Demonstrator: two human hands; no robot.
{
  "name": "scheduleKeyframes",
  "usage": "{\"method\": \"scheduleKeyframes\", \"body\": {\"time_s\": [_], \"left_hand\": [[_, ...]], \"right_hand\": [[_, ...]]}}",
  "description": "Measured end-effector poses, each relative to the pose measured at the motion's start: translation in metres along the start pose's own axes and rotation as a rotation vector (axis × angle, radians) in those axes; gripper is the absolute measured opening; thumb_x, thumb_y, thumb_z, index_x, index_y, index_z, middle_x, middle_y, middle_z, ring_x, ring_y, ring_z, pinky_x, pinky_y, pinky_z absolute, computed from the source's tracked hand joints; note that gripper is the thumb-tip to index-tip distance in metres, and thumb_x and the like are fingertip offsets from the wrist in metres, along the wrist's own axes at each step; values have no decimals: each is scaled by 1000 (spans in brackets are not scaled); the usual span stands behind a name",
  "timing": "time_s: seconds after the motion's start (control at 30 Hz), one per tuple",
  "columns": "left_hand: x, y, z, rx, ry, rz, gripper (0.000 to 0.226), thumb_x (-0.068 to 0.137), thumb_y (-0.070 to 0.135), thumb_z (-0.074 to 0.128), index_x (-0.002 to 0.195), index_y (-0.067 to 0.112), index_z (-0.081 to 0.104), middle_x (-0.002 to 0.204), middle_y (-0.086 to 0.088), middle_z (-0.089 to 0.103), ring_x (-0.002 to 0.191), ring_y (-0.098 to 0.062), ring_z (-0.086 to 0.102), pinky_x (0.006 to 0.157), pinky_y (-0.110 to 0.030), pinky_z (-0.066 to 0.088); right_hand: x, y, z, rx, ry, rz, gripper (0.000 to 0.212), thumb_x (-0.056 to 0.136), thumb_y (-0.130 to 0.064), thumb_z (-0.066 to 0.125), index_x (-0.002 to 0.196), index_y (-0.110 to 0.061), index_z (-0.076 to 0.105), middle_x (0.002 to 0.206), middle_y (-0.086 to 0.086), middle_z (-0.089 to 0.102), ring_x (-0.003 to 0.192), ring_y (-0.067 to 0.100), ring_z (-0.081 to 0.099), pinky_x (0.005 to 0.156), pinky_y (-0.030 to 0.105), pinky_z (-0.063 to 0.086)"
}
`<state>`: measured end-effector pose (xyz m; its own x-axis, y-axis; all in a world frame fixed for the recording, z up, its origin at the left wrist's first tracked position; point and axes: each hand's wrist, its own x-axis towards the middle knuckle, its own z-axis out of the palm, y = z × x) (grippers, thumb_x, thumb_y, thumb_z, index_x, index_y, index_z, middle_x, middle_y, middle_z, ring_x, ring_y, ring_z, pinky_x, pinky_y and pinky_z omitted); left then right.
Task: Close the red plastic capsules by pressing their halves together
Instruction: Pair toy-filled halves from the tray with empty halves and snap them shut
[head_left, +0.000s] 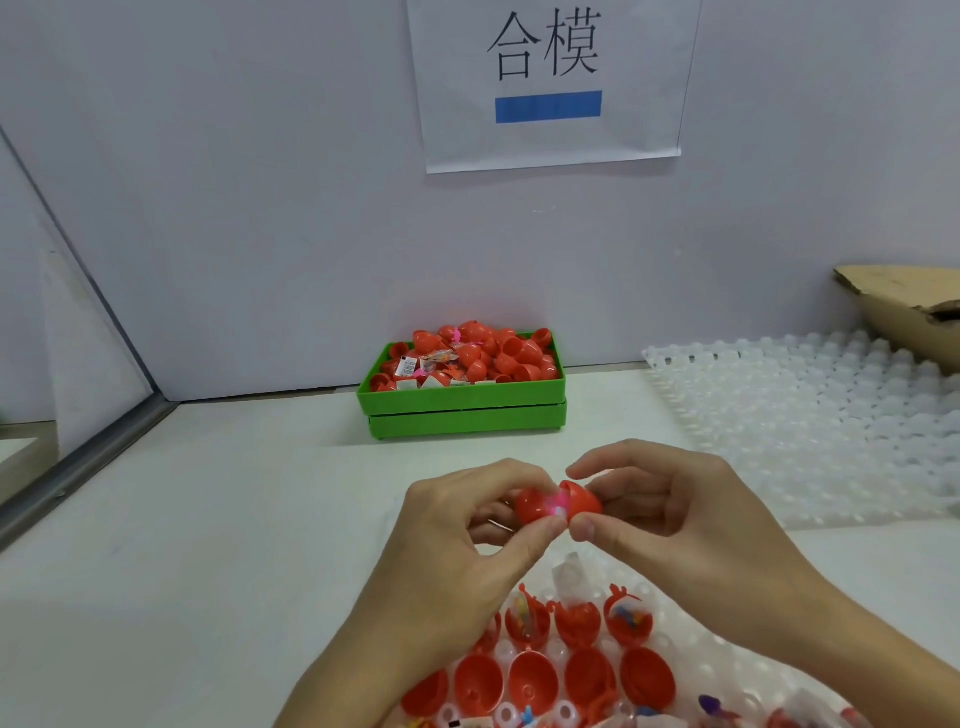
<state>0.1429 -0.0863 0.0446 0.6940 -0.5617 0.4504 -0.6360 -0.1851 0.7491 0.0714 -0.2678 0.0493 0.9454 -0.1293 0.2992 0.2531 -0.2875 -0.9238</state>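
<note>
Head view, both hands (561, 519) pinch capsule (558, 501) mid-table

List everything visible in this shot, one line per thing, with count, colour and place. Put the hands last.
held capsule: one, red, not fully closed, something pink in the gap, between both hands
open capsule halves: several, red, in the near tray, some holding small toys
near tray: one, translucent white, bottom centre
green bins: two stacked, against the wall, centre
capsules in the top bin: a heap, red, mixed with small packets
far tray: one, translucent white, right side
cardboard: brown, far right
paper sign: one, white with black characters and a blue bar, on the wall
table: white
left hand: holds the capsule's left half
right hand: holds its right half
</note>
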Motion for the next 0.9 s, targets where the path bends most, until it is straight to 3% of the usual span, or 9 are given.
{"method": "scheduleKeyframes", "body": {"time_s": [0.2,0.37,0.9], "left_hand": [[0,2,2,-16,-10,-20,15,88,29,69,100,38,69,89,19,71,83,-9,72,74,-21,59],[-1,1,4,-45,35,-81,31,86,23,75,107,43,63,90,15,70,82,-8,72,71,-18,58],[-2,1,3,-50,26,-93,19,87,20,75,98,35,70,86,14,72,83,-7,72,72,-14,56]], "right_hand": [[-1,1,2,-13,14,-19,25,76,-12,82,89,-32,74,82,-3,76,77,13,74,76,17,56],[0,2,1,-32,5,-37,29,75,-9,82,92,-32,75,85,-4,76,78,13,74,77,19,57],[-1,4,2,-129,-34,-140,30,82,-9,78,100,-32,73,88,-3,75,82,14,74,78,20,56]]}}
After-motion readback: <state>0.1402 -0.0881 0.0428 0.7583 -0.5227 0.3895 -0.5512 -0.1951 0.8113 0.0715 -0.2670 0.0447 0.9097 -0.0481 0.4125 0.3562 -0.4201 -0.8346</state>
